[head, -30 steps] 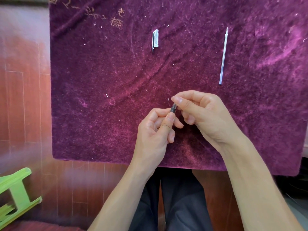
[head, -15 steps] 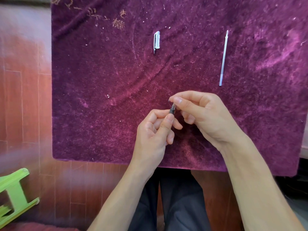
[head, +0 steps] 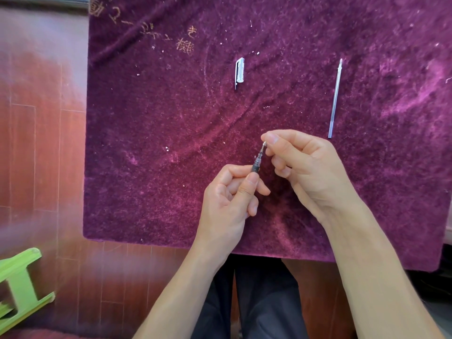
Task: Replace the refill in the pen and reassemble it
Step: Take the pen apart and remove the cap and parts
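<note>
My left hand (head: 228, 199) pinches the dark pen barrel (head: 256, 165) between thumb and fingers, above the near middle of the purple cloth (head: 151, 167) covering the worktop. My right hand (head: 303, 167) grips the pen's clear tip (head: 263, 146) with thumb and forefinger. The cap (head: 240, 73) lies far off on the cloth, and a thin refill (head: 334, 99) lies just beyond my right hand. To the left, past the cloth's edge, is wood floor (head: 36, 143) and a green stool (head: 19, 287).
</note>
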Tool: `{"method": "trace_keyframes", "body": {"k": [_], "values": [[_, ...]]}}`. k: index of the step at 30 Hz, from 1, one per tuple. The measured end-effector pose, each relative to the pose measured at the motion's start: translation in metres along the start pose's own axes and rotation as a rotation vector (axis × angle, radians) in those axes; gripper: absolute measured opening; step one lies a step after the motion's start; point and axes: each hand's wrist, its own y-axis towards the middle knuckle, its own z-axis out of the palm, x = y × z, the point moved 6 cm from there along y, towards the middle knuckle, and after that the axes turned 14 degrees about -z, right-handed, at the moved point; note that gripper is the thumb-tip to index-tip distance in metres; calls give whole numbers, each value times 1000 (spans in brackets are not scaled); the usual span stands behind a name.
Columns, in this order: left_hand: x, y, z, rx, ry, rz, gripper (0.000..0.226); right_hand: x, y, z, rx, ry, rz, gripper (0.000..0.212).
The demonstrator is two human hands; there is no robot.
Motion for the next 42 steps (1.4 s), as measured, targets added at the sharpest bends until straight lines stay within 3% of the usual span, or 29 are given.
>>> {"method": "trace_keyframes", "body": {"k": [4, 10, 15, 20, 36, 42], "values": [[-5, 3, -1, -6, -9, 2, 8, 14, 19, -3, -102, -49, -98, 7], [-13, 10, -3, -16, -39, -14, 8, 42, 68, 5, -155, -369, -304, 10], [-19, 17, -6, -59, -56, -16, 11, 58, 96, 27, -85, -775, -480, 12], [-25, 22, -9, -84, -64, -11, 14, 61, 108, 41, -8, -990, -532, 15], [-22, 25, -13, -105, -69, -14, 15, 59, 107, 42, 7, -1054, -549, 19], [-22, 23, -9, -92, -75, -13, 12, 75, 82, 31, -74, -911, -550, 17]]}}
